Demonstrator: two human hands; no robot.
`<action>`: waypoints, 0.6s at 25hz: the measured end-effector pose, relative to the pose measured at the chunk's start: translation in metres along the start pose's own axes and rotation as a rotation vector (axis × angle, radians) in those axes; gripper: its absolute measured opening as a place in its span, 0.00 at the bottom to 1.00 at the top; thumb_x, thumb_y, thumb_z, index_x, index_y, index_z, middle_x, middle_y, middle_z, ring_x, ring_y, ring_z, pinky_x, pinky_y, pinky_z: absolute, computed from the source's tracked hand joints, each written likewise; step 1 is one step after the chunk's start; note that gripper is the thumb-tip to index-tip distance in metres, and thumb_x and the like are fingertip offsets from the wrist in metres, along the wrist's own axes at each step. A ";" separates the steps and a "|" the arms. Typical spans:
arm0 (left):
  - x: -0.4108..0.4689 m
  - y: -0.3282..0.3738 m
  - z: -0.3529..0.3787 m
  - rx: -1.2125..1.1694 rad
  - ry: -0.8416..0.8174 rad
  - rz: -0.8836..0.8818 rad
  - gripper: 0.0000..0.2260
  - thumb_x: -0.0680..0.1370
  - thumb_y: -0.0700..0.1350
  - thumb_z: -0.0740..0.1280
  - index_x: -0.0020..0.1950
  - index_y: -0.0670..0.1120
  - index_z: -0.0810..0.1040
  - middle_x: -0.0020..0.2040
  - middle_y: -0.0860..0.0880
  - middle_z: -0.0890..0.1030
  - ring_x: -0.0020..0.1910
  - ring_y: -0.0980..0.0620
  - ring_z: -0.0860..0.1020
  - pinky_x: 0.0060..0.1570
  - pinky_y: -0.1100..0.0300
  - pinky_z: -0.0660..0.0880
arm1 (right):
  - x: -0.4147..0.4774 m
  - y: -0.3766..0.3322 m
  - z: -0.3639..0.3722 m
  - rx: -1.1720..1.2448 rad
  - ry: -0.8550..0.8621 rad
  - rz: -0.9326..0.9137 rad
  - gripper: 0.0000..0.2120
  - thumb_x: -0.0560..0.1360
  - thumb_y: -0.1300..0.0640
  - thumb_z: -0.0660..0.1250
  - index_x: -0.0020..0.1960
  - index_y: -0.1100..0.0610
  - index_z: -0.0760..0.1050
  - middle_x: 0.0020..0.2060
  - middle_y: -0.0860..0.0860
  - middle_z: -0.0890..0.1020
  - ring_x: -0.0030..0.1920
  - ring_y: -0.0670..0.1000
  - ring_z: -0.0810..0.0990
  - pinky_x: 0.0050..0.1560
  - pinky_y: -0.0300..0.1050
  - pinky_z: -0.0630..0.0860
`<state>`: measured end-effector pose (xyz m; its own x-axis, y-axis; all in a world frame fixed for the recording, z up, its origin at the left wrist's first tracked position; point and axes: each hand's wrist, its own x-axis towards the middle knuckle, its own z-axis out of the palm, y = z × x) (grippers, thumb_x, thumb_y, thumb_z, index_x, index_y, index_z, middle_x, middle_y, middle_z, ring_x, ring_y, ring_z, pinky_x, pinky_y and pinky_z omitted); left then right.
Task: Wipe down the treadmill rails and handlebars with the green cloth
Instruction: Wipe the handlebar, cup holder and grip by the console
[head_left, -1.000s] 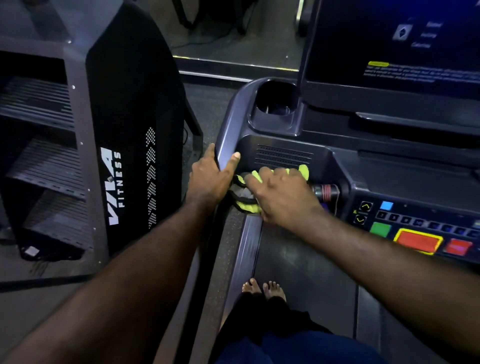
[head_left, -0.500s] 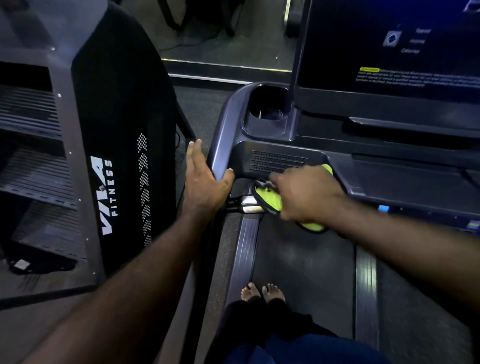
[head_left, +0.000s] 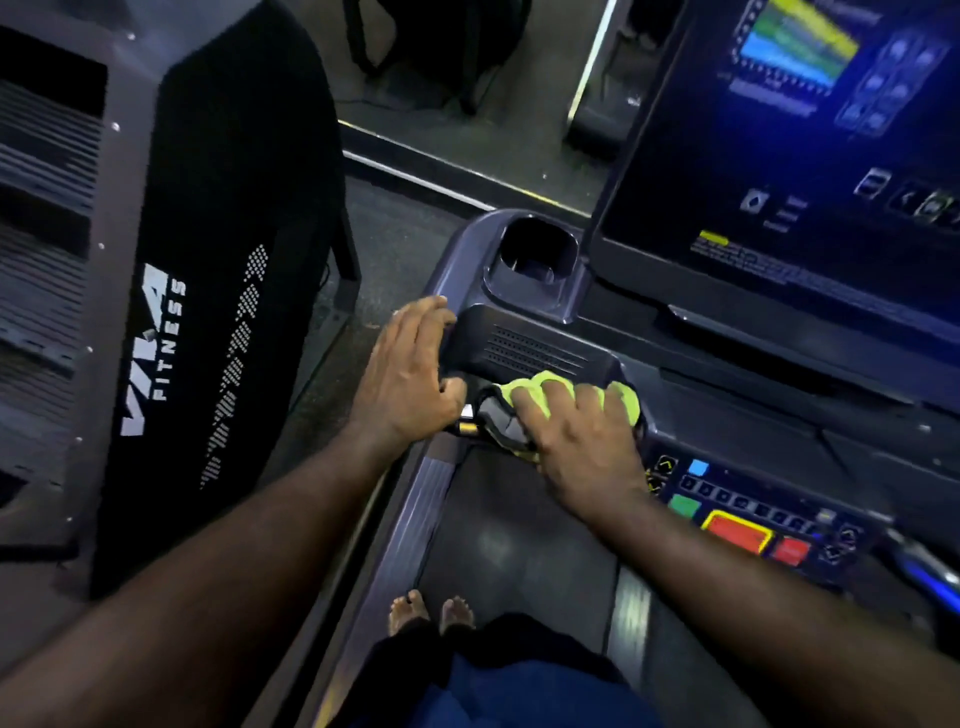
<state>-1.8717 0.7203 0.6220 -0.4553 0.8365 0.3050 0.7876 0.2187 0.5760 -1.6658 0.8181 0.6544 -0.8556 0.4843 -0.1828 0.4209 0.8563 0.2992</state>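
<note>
The green cloth (head_left: 550, 385) is bunched over the treadmill's front handlebar (head_left: 467, 422), just below the console's speaker grille (head_left: 535, 349). My right hand (head_left: 584, 441) lies over the cloth with its fingers curled down around it and the bar. My left hand (head_left: 410, 374) rests on the console's left corner, fingers stretched forward along the edge and the thumb beside the bar's metal end. The grey left side rail (head_left: 415, 512) runs down beside the belt (head_left: 519, 545).
A black neighbouring machine (head_left: 218, 260) marked VIVA FITNESS stands close on the left. A cup holder (head_left: 535, 254) and a lit screen (head_left: 779, 156) sit above the hands. A button panel (head_left: 737, 532) lies to the right. Bare feet (head_left: 431, 613) stand on the belt.
My right hand slid the cloth to the right along the bar, then back a little to the left. My left hand's fingers stretched out along the console corner.
</note>
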 end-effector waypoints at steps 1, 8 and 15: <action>-0.005 0.002 0.001 0.021 -0.014 0.097 0.29 0.67 0.44 0.67 0.68 0.39 0.74 0.71 0.40 0.74 0.71 0.39 0.73 0.70 0.41 0.72 | 0.000 0.002 -0.002 0.005 -0.031 0.003 0.29 0.69 0.47 0.71 0.69 0.48 0.70 0.55 0.54 0.78 0.51 0.62 0.79 0.49 0.57 0.75; -0.047 0.036 0.024 0.279 -0.488 -0.022 0.44 0.70 0.45 0.67 0.83 0.38 0.54 0.69 0.39 0.74 0.63 0.39 0.76 0.64 0.47 0.73 | 0.084 0.065 -0.055 0.543 -0.620 -0.089 0.35 0.62 0.41 0.84 0.66 0.41 0.75 0.57 0.47 0.84 0.57 0.54 0.83 0.60 0.51 0.81; -0.027 0.047 0.055 0.520 -0.366 -0.116 0.20 0.60 0.52 0.71 0.50 0.50 0.80 0.44 0.50 0.82 0.45 0.45 0.79 0.43 0.53 0.68 | 0.153 0.085 -0.021 0.030 0.363 -0.711 0.34 0.73 0.29 0.66 0.76 0.37 0.70 0.77 0.51 0.71 0.71 0.63 0.72 0.68 0.63 0.70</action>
<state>-1.7996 0.7358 0.5987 -0.4507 0.8900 -0.0689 0.8821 0.4558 0.1187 -1.7669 0.9616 0.6715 -0.9644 -0.2643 -0.0024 -0.2594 0.9450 0.1994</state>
